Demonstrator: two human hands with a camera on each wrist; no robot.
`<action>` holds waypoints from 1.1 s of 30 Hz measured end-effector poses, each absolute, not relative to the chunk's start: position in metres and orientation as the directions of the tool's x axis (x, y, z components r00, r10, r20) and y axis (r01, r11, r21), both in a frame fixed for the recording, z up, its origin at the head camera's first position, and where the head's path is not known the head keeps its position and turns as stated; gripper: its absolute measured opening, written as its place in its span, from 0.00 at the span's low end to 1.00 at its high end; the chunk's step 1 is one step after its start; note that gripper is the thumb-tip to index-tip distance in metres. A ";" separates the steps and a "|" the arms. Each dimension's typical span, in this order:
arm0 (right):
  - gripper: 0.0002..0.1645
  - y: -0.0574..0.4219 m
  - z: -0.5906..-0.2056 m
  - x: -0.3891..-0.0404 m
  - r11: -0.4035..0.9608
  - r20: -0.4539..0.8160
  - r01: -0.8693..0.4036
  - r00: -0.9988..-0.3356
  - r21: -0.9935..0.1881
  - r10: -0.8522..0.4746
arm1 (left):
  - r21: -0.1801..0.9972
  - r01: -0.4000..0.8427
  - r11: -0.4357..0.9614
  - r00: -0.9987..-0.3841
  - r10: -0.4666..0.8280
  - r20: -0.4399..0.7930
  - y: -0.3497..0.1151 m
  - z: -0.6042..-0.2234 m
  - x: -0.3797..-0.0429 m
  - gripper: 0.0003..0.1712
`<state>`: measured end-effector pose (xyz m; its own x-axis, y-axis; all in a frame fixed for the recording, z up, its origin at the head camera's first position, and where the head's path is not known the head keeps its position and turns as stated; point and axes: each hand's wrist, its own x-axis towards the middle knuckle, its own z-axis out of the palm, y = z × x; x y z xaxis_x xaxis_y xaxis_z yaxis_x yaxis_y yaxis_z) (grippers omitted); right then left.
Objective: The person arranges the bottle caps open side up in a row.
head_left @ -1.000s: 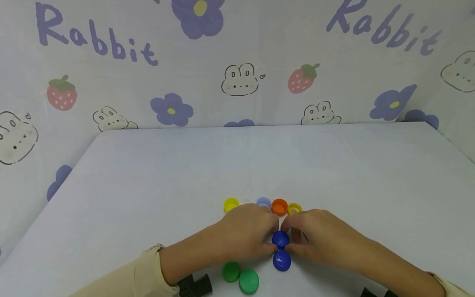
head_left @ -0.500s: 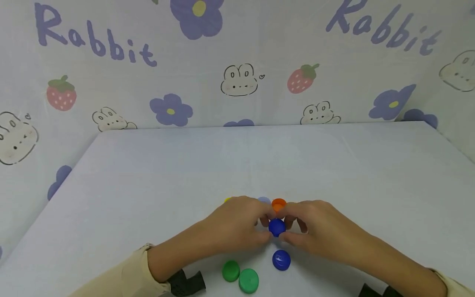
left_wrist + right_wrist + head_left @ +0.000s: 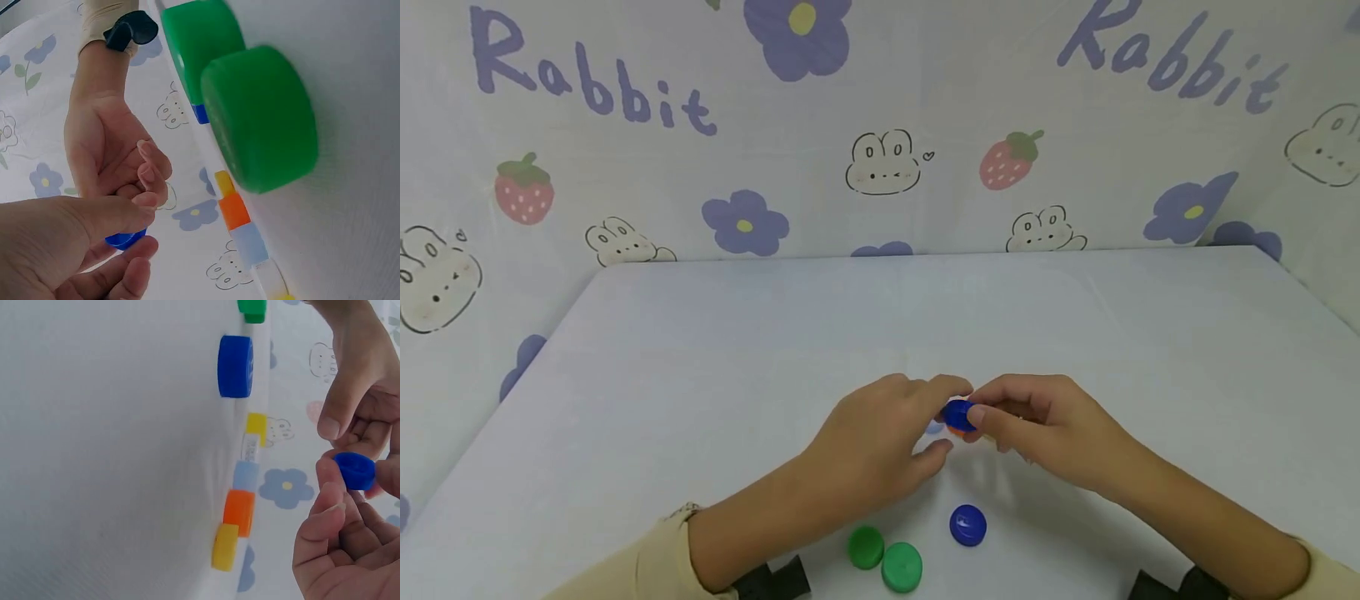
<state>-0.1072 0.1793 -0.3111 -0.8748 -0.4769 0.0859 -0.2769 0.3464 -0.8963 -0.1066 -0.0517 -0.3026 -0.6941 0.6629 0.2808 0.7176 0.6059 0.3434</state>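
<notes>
My right hand (image 3: 1060, 429) pinches a small blue bottle cap (image 3: 957, 414) between thumb and fingers, raised above the table and tilted. The right wrist view shows the hollow side of this blue cap (image 3: 355, 472). Beside it is my left hand (image 3: 872, 433), its index finger reaching over the cap's far edge and its thumb spread away. Nearer the person, a second blue cap (image 3: 967, 525) lies on the table. Two green caps (image 3: 866, 547) (image 3: 902, 567) lie side by side to its left, below my left forearm.
Behind the hands runs a row of caps, largely hidden in the head view: yellow (image 3: 256, 428), white (image 3: 250, 447), light blue (image 3: 246, 476), orange (image 3: 239, 512) and a darker yellow cap (image 3: 225, 547). A printed rabbit cloth (image 3: 880, 167) hangs behind the white table (image 3: 737, 333).
Both hands have moved forward with the small blue cap, away from the other blue cap, and raised it. The left thumb has come off it; the right hand now holds it.
</notes>
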 end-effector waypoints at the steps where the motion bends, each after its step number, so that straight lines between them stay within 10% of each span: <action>1: 0.10 0.180 -0.311 -0.108 0.324 0.061 -0.241 -0.876 -0.915 -0.479 | 0.326 0.728 0.603 -0.685 0.662 0.305 -0.051 -0.303 -0.106 0.25; 10: 0.14 0.181 -0.315 -0.107 0.209 -0.027 -0.099 -0.848 -0.973 -0.530 | 0.329 0.739 0.588 -0.674 0.655 0.342 -0.055 -0.302 -0.101 0.19; 21: 0.15 0.166 -0.319 -0.100 0.347 0.170 -0.503 -0.726 -0.791 -0.666 | 0.375 0.710 0.597 -0.701 0.652 0.288 -0.070 -0.307 -0.093 0.17; 33: 0.11 0.133 -0.311 -0.108 0.593 -0.019 -0.575 -0.709 -0.563 -0.705 | 0.381 0.553 0.741 -0.803 0.595 0.007 -0.087 -0.309 -0.095 0.16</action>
